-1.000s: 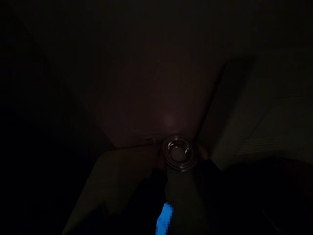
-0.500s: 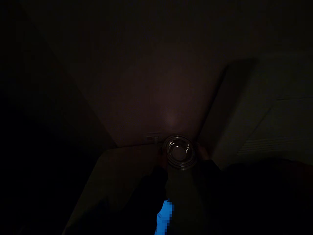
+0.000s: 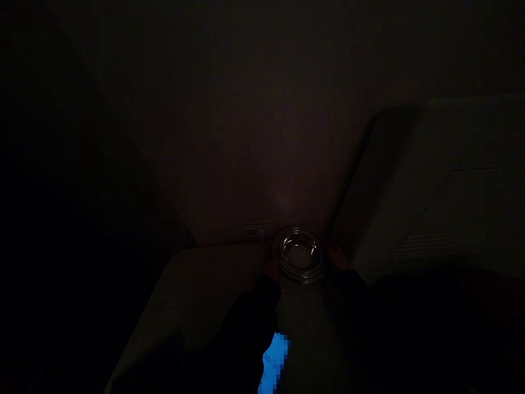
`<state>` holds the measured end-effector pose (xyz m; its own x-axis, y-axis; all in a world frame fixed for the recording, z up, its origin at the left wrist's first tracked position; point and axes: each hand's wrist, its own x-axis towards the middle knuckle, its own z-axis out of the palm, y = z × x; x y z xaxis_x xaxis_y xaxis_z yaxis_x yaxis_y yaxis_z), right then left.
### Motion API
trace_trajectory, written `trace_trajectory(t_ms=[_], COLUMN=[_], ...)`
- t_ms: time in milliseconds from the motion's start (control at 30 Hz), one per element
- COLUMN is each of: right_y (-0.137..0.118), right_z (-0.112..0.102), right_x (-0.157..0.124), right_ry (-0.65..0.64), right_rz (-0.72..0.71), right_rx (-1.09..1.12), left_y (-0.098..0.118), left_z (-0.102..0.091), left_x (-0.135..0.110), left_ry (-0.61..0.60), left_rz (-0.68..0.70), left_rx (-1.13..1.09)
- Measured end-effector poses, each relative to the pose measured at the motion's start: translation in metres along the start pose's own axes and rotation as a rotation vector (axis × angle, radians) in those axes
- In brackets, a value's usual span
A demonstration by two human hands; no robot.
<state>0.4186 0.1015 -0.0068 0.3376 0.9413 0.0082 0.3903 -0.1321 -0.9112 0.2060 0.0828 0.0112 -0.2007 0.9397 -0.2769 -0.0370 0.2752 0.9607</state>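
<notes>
A shiny round metal bowl [image 3: 300, 272] with a wide, ringed rim is by the wall at the back of a pale tabletop. Its layered rims may be several dishes stacked; in this darkness I cannot tell. My left hand [image 3: 271, 265] grips its left side, and my right hand [image 3: 337, 256] holds the right side. Both hands are dim, and most of the fingers are hidden or lost in shadow. Dark sleeves cover both forearms.
A bright blue lit screen [image 3: 274, 362], partly pixelated, shows below my left forearm. Behind the tabletop [image 3: 197, 284], a socket plate [image 3: 256, 230] sits low on the wall [image 3: 262, 137]. To the right stands a large pale appliance-like box [image 3: 459, 202] with ridged slats.
The picture has become slightly dimmer. Both hands stay at the metal bowl, which has hardly moved; the right hand has shifted slightly to the left.
</notes>
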Motion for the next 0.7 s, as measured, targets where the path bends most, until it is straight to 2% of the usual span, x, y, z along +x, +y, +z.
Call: trace_trajectory(t_ms=[200, 333, 433, 567, 633, 700], right_y=[-0.008, -0.020, -0.037, -0.069, -0.083, -0.093], right_z=[-0.003, -0.011, -0.015, -0.001, 0.015, 0.036], right_x=[-0.007, -0.023, -0.042, -0.073, -0.091, -0.109], right_ry=[0.067, 0.145, 0.208, 0.248, 0.143, -0.076], right_rz=[-0.016, -0.070, -0.169, -0.347, -0.411, -0.455], right_rx=[-0.019, -0.031, -0.022, -0.003, -0.006, -0.032], left_y=[0.010, 0.014, 0.015, 0.020, 0.022, 0.022], left_z=[-0.004, -0.025, -0.060, -0.124, -0.159, -0.195], left_x=[-0.005, -0.009, -0.016, -0.036, -0.050, -0.066], left_ry=[-0.036, -0.084, -0.124, -0.143, -0.104, -0.042], left_rz=[-0.021, -0.032, -0.069, -0.078, -0.055, 0.013], left_rx=[0.015, 0.020, 0.033, 0.061, 0.086, 0.188])
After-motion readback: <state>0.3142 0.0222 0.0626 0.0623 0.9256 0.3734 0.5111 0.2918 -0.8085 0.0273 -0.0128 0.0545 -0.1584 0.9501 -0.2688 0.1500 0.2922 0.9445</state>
